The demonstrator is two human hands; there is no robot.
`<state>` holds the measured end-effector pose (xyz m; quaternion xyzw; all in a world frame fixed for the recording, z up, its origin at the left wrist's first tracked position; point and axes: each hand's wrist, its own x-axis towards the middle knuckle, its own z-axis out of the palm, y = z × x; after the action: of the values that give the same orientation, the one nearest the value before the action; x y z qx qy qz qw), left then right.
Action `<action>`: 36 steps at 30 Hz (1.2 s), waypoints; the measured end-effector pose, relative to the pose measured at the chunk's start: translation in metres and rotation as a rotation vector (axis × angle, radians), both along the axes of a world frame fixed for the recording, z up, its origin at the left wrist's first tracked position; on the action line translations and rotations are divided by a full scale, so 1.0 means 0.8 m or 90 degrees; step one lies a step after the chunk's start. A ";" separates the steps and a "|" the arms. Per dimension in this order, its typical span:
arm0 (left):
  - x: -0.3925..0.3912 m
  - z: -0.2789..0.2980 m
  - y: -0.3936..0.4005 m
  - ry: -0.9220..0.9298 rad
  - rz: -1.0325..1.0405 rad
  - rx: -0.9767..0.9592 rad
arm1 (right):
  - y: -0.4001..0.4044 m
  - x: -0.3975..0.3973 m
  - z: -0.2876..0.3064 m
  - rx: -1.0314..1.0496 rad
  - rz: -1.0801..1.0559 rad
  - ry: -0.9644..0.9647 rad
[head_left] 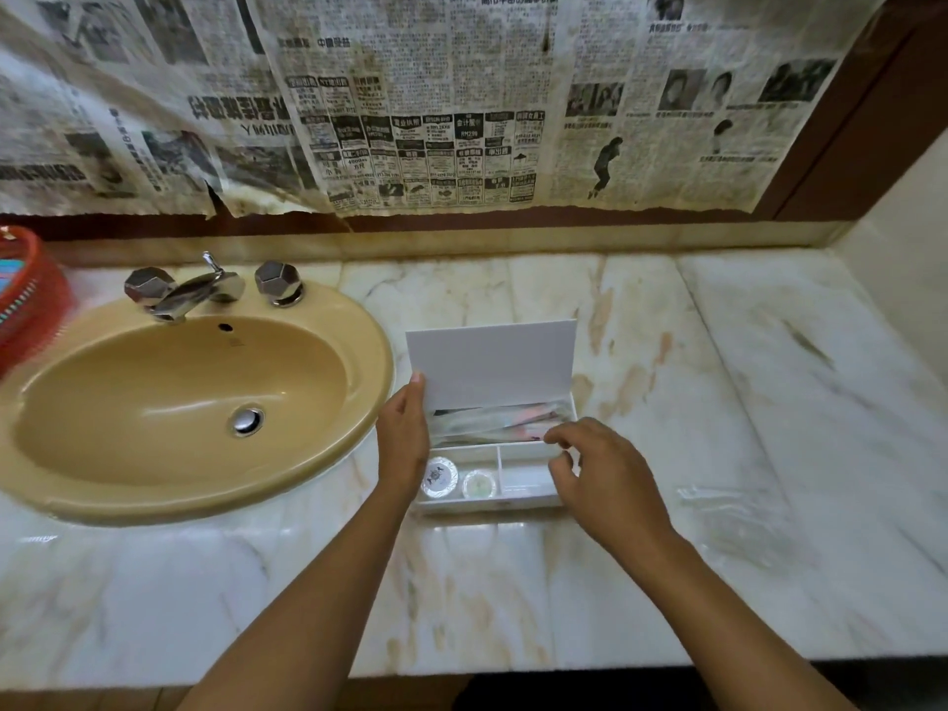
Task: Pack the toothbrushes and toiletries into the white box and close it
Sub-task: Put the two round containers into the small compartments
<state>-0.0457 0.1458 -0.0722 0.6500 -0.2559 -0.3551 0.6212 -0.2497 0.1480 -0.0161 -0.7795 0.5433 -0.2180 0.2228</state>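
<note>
White box (492, 497) sits on the marble desk (718, 351), just beside the right rim of the tan sink (195, 402) and nearer the front edge than the back. Its lid (492, 361) stands upright, and the left hand (402, 443) holds the lid's left edge with thumb and fingers around it. Wrapped toothbrushes (492, 423) lie in the long rear compartment. Two round toiletries (439, 477) rest in the front left compartment. The right hand (600, 479) hovers over the box's right end, fingers (556, 438) loosely curled and narrow, holding nothing I can make out. Clear wrapping (718, 500) lies on the desk to the right.
</note>
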 end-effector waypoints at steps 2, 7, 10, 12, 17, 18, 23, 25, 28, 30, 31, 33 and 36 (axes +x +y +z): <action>0.000 0.000 0.001 0.003 -0.001 0.001 | -0.005 -0.025 -0.003 0.027 -0.027 0.091; 0.001 -0.001 0.000 0.002 -0.008 0.000 | -0.016 -0.060 -0.025 0.185 -0.054 0.269; 0.002 -0.002 0.000 -0.006 -0.014 0.008 | -0.016 -0.068 -0.038 0.214 -0.049 0.311; 0.003 -0.005 0.001 -0.011 -0.016 0.016 | -0.017 -0.069 -0.045 0.206 -0.057 0.309; 0.006 -0.007 0.001 -0.012 -0.029 0.028 | -0.019 -0.069 -0.035 0.183 -0.081 0.282; 0.007 -0.008 0.001 -0.010 -0.029 0.030 | -0.019 -0.068 -0.028 0.165 -0.089 0.276; 0.010 -0.016 -0.001 -0.006 -0.023 0.038 | -0.013 -0.034 0.017 0.070 -0.059 0.162; 0.010 -0.016 -0.001 -0.004 -0.020 0.044 | -0.005 -0.005 0.028 0.057 0.005 0.095; 0.008 -0.013 0.000 -0.001 -0.012 0.045 | 0.008 0.038 0.024 0.071 0.114 0.065; 0.007 -0.011 0.000 -0.006 -0.006 0.048 | 0.011 0.059 0.012 0.077 0.167 0.088; 0.007 -0.011 0.000 -0.007 -0.005 0.052 | 0.012 0.067 0.005 0.077 0.184 0.106; 0.007 -0.012 0.000 -0.003 -0.004 0.055 | 0.010 0.078 -0.006 0.076 0.205 0.148; 0.008 -0.014 -0.001 -0.003 -0.007 0.052 | 0.007 0.087 -0.014 0.075 0.216 0.186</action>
<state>-0.0393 0.1447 -0.0830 0.6740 -0.2461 -0.3675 0.5916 -0.1804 0.1533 -0.0276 -0.8687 0.4427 -0.0301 0.2202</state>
